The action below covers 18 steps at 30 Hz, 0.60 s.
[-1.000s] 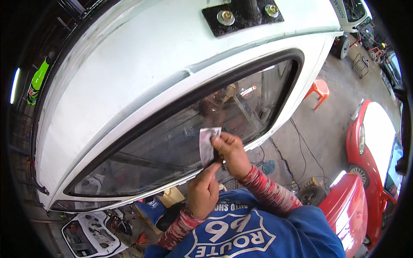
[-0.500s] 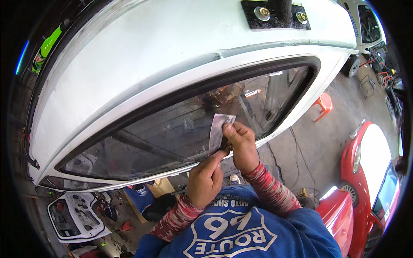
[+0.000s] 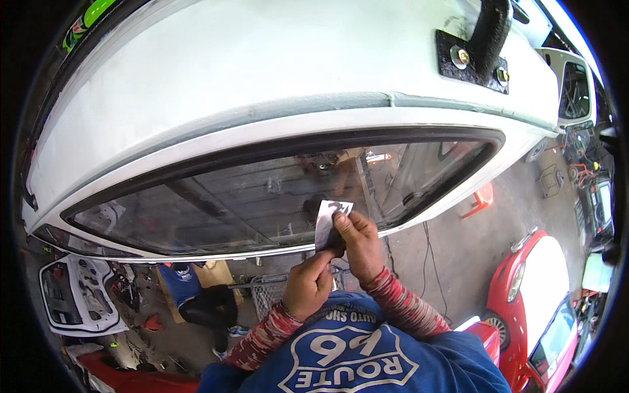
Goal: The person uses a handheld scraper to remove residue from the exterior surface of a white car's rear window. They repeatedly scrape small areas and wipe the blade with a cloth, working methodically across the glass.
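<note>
The right hand (image 3: 362,245) is pinching the upper part of the paper (image 3: 325,229) in front of the window (image 3: 262,203); the left hand (image 3: 305,288) is meeting its lower end, its grip unclear, both apparently steadying the paper.

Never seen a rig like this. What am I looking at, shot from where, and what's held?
No machine: just a person's two bare hands, seen from a head-worn fisheye camera looking down, so straight edges bend. The right hand pinches a small pale sheet; the left hand is at its lower end, grip unclear. Beyond is a white vehicle with a black-edged window and a bolted black bracket. A red-orange stool stands on the floor.
</note>
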Each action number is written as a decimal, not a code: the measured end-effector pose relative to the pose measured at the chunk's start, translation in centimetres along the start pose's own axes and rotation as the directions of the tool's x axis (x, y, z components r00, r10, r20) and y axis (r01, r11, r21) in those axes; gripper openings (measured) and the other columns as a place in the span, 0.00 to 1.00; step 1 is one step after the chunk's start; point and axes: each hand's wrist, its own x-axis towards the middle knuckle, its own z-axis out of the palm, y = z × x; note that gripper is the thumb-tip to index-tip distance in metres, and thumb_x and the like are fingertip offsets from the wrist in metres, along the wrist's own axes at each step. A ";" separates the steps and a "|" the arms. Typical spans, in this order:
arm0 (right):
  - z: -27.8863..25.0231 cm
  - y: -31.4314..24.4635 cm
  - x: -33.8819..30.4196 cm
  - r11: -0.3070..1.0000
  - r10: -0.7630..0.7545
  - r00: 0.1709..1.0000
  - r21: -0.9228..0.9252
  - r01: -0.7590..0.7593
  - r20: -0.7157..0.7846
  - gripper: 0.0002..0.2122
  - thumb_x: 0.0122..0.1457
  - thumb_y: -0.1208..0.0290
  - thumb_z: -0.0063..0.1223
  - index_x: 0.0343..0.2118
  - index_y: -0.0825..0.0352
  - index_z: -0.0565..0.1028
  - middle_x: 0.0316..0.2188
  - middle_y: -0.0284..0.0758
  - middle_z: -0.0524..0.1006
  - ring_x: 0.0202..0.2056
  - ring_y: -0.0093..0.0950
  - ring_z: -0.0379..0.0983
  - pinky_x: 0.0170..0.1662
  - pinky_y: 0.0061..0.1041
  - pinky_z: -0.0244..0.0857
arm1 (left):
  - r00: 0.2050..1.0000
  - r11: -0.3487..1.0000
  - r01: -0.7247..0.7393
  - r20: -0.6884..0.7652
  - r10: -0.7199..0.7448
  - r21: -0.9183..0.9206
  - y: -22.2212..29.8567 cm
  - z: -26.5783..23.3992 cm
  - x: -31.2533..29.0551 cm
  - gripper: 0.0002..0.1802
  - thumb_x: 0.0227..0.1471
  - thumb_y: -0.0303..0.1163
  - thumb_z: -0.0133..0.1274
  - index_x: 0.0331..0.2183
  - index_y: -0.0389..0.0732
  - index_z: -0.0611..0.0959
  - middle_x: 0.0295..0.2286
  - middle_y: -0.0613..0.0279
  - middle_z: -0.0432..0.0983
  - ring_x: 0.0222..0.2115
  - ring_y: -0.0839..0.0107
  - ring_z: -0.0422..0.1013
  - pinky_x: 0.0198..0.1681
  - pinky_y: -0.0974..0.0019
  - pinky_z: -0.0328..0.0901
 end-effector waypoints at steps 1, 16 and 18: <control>-0.2 -0.2 0.1 0.991 -0.129 0.992 0.043 0.129 0.004 0.12 0.69 0.64 0.54 0.36 0.69 0.79 0.23 0.19 0.70 0.24 0.10 0.59 0.25 0.15 0.52 | 0.994 0.995 0.103 0.037 -0.102 -0.014 -0.1 0.3 -0.1 0.20 0.57 0.20 0.47 0.51 0.35 0.79 0.42 0.44 0.81 0.41 0.48 0.80 0.45 0.57 0.74; -2.0 -2.3 0.4 0.969 -0.245 0.967 -0.013 0.247 0.068 0.12 0.69 0.65 0.55 0.37 0.71 0.80 0.25 0.20 0.73 0.27 0.11 0.63 0.28 0.16 0.58 | 0.995 0.990 0.101 0.030 -0.098 -0.097 -0.5 2.0 0.7 0.19 0.58 0.19 0.45 0.50 0.33 0.79 0.42 0.43 0.81 0.43 0.51 0.81 0.46 0.60 0.73; -1.8 -2.4 0.4 0.975 -0.211 0.975 -0.051 0.215 0.073 0.11 0.69 0.66 0.56 0.37 0.71 0.80 0.25 0.20 0.73 0.27 0.11 0.62 0.27 0.16 0.58 | 0.992 0.988 0.127 0.021 -0.126 -0.089 -0.5 2.2 0.4 0.18 0.59 0.20 0.45 0.50 0.33 0.79 0.42 0.43 0.82 0.42 0.51 0.81 0.46 0.60 0.73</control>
